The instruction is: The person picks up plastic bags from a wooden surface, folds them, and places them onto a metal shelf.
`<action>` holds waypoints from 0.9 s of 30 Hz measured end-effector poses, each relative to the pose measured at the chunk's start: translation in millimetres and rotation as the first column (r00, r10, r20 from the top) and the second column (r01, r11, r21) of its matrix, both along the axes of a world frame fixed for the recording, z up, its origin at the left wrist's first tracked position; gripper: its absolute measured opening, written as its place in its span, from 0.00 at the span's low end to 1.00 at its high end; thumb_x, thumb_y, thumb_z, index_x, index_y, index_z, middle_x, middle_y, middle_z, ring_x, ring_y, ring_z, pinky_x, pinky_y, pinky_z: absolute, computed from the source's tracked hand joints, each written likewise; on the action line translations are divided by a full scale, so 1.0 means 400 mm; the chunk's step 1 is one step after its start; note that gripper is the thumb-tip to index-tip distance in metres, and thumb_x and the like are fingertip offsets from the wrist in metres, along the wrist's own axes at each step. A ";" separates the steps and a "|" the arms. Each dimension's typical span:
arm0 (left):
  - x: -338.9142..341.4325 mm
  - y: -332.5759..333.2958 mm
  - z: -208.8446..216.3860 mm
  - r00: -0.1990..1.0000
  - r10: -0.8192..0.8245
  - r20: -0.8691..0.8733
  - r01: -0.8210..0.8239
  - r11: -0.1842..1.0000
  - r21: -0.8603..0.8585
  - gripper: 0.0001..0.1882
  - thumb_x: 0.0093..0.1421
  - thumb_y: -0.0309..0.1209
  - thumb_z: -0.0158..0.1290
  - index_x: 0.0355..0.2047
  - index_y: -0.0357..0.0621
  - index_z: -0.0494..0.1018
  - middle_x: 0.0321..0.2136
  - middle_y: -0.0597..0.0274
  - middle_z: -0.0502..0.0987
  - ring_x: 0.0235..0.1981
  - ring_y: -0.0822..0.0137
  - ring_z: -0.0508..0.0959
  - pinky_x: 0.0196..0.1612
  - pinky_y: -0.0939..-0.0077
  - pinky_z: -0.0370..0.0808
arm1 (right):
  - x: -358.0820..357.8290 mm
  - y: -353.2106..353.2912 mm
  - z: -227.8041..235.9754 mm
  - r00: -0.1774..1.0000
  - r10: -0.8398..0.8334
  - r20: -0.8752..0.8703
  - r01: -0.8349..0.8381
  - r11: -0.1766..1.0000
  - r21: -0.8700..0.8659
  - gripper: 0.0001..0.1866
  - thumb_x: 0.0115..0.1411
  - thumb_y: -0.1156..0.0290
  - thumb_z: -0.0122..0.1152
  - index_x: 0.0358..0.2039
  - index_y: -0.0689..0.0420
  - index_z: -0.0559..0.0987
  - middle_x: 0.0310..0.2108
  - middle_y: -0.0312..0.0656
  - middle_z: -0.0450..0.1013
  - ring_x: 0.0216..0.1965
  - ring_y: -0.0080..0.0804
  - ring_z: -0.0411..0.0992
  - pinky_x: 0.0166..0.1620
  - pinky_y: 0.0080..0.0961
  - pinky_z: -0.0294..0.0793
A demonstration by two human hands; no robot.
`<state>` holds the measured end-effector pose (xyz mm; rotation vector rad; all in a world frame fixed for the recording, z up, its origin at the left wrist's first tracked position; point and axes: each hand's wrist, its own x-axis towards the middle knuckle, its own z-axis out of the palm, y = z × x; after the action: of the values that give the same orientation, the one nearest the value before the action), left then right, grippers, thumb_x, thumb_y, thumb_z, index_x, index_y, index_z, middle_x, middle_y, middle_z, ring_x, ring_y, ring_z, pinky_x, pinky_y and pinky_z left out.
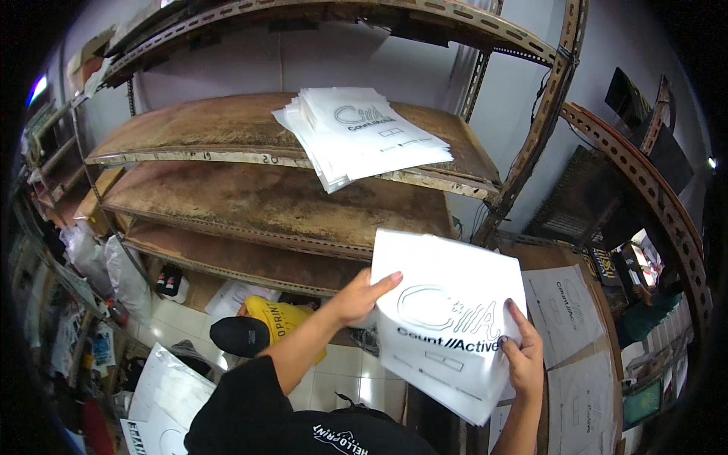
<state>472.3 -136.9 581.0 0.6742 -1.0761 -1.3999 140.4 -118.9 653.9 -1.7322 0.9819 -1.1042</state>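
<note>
Between my two hands is a thin stack of white printed sheets (pixel 447 303), flat and slightly tilted, with black outlined lettering on the top one. They may be flat plastic bags; I cannot tell. My left hand (pixel 362 297) grips the left edge, thumb on top and the other fingers partly hidden. The right edge is in my right hand (pixel 525 356), its fingers bent over the top sheet. Beyond them, a larger pile of the same white sheets (pixel 364 133) lies on the wooden shelf (pixel 197 129), its near corner hanging over the front edge.
Slotted metal uprights (pixel 542 114) frame the shelves. More printed sheets (pixel 565 311) lie on a brown surface at my right. A person in a yellow shirt (pixel 277 322) and dark cap is low by the lower shelves. White plastic bags (pixel 125 277) stand at left; white sheets (pixel 171 387) lie lower left.
</note>
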 end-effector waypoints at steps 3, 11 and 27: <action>0.012 -0.053 0.230 0.897 0.066 0.438 -0.028 0.995 -0.094 0.26 0.73 0.45 0.47 0.56 0.31 0.72 0.46 0.50 0.80 0.50 0.61 0.79 0.54 0.68 0.76 | 0.005 -0.083 -0.028 0.986 -0.051 0.159 0.057 0.998 -0.033 0.36 0.56 0.85 0.51 0.68 0.68 0.63 0.66 0.56 0.64 0.64 0.42 0.65 0.67 0.35 0.61; 0.266 -0.442 0.566 0.969 0.240 0.055 -0.224 0.953 -0.204 0.28 0.72 0.44 0.48 0.60 0.32 0.66 0.50 0.45 0.78 0.48 0.55 0.81 0.51 0.62 0.81 | 0.109 -0.192 0.048 0.955 0.034 0.296 0.004 0.992 -0.128 0.37 0.63 0.79 0.55 0.72 0.62 0.55 0.69 0.50 0.60 0.56 0.35 0.72 0.59 0.32 0.70; 0.802 -0.913 0.331 0.342 0.878 0.336 -0.832 0.449 -0.326 0.43 0.62 0.38 0.62 0.68 0.37 0.50 0.59 0.37 0.68 0.53 0.38 0.76 0.52 0.45 0.77 | -0.117 0.084 -0.217 0.994 -0.111 -0.007 0.108 0.945 0.308 0.36 0.58 0.82 0.64 0.68 0.60 0.66 0.55 0.47 0.75 0.49 0.29 0.76 0.53 0.28 0.74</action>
<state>793.1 -501.9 713.3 1.3187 -0.8773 -0.2099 93.5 -85.2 566.9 -1.4332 1.1880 -0.9682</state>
